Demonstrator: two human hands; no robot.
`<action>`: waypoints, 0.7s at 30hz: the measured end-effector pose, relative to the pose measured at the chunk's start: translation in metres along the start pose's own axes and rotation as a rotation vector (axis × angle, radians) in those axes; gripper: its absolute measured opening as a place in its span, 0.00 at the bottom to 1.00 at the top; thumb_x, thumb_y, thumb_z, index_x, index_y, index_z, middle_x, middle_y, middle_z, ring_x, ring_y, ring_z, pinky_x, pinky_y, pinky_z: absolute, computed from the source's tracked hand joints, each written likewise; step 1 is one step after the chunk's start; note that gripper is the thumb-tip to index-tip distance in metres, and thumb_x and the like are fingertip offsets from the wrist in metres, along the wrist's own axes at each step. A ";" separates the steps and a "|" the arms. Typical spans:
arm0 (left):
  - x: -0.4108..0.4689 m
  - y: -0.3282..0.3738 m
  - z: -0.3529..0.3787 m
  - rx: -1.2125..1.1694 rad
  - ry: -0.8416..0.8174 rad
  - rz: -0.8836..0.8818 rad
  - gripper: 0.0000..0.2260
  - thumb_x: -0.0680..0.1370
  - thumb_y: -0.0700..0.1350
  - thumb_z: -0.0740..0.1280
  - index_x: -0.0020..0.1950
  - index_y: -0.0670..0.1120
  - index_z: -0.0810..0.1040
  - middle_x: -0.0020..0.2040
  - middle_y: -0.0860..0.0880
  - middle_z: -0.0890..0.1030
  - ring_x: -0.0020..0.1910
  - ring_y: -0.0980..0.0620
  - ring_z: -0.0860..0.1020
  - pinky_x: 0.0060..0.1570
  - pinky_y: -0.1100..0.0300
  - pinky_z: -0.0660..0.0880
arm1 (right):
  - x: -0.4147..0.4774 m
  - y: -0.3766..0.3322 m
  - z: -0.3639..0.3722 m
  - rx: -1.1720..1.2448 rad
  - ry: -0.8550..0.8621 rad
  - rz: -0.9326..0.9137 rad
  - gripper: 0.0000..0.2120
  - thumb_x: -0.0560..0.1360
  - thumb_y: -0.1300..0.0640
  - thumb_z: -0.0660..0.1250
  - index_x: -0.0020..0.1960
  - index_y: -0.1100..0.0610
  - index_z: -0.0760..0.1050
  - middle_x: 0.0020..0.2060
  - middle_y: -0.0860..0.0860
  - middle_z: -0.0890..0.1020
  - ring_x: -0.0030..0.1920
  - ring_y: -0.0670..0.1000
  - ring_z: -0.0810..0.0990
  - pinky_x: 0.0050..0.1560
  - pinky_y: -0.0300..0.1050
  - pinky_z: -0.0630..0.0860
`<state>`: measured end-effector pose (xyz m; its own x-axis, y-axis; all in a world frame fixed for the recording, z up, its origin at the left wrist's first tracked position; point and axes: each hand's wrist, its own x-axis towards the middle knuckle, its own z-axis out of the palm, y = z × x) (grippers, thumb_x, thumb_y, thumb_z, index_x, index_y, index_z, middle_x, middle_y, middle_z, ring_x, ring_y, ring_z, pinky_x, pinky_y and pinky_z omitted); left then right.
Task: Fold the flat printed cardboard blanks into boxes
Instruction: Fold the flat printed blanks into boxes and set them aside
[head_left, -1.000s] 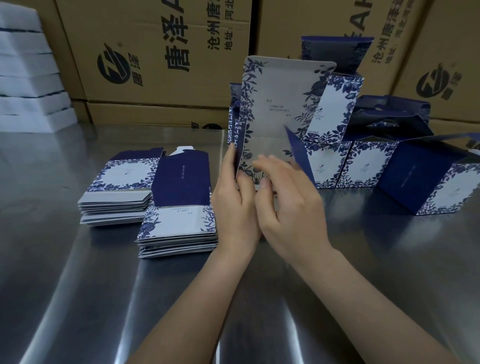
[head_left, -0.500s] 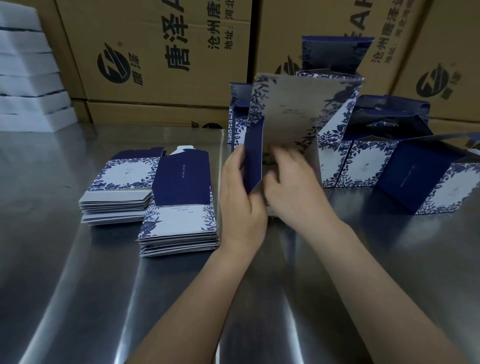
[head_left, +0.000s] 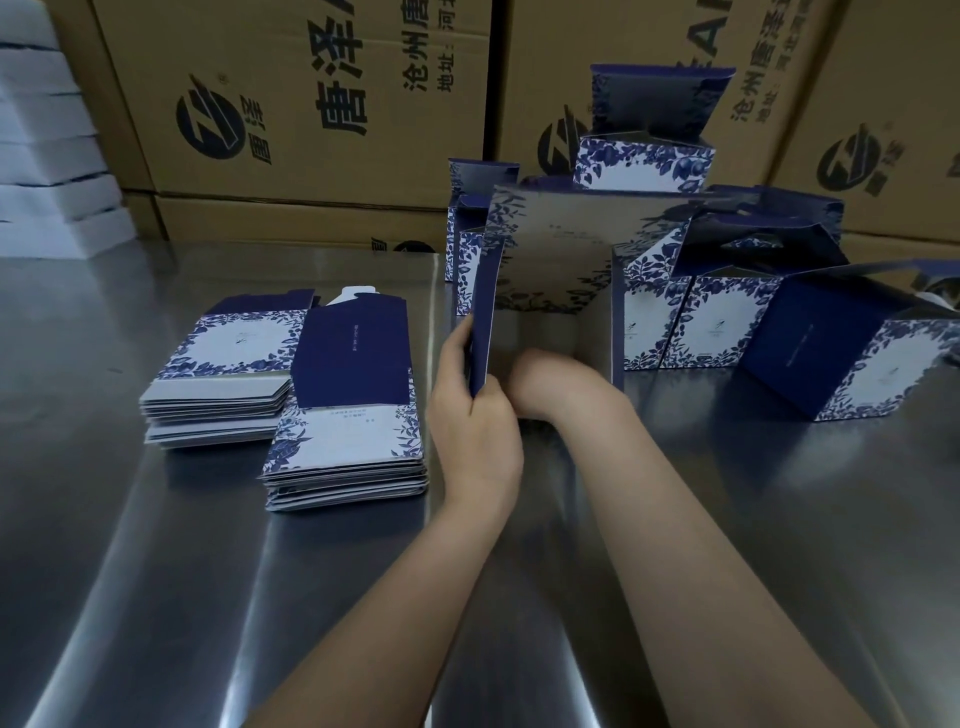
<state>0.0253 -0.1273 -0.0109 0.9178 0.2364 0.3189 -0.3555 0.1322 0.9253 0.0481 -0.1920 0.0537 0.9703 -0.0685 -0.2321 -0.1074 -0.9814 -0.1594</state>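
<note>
A half-formed blue-and-white floral box (head_left: 556, 260) stands open toward me at the table's centre. My left hand (head_left: 475, 431) grips its dark blue left wall near the bottom, thumb on the inside. My right hand (head_left: 550, 384) reaches inside the box, its fingers hidden against the lower panel. Two stacks of flat printed blanks (head_left: 348, 431) (head_left: 223, 384) lie to the left of my hands.
Several folded boxes (head_left: 691, 322) stand behind and right of the one I hold, one stacked on top (head_left: 644, 161). A dark blue box (head_left: 852, 358) lies tilted at right. Brown shipping cartons (head_left: 291, 114) line the back of the steel table (head_left: 156, 571); white boxes (head_left: 47, 156) are piled far left.
The raised blank has come down and opened into a box shape. My right hand has pushed from the front flap into its inside; my left hand has slid down the left wall.
</note>
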 end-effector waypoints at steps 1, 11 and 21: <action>0.000 0.000 0.000 -0.016 0.013 -0.007 0.28 0.68 0.42 0.55 0.68 0.50 0.76 0.62 0.54 0.80 0.62 0.57 0.76 0.64 0.52 0.73 | 0.001 -0.001 0.001 -0.013 -0.033 -0.022 0.11 0.82 0.57 0.56 0.52 0.60 0.74 0.46 0.56 0.76 0.47 0.54 0.73 0.49 0.45 0.67; -0.001 -0.007 0.001 -0.131 0.105 -0.025 0.20 0.72 0.43 0.58 0.60 0.41 0.80 0.55 0.42 0.82 0.58 0.43 0.78 0.61 0.44 0.74 | 0.030 -0.004 0.014 -0.010 -0.107 -0.029 0.19 0.83 0.52 0.53 0.71 0.56 0.68 0.68 0.56 0.72 0.66 0.56 0.72 0.63 0.45 0.68; 0.000 -0.012 0.003 -0.158 0.115 -0.037 0.19 0.72 0.43 0.59 0.59 0.40 0.80 0.55 0.38 0.81 0.58 0.40 0.77 0.60 0.38 0.73 | 0.027 0.000 0.017 0.004 -0.043 -0.024 0.20 0.81 0.49 0.53 0.69 0.55 0.70 0.67 0.58 0.73 0.65 0.59 0.72 0.66 0.54 0.69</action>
<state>0.0302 -0.1317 -0.0213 0.9077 0.3363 0.2512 -0.3535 0.2897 0.8895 0.0702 -0.1911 0.0314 0.9624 -0.0373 -0.2691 -0.0855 -0.9818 -0.1695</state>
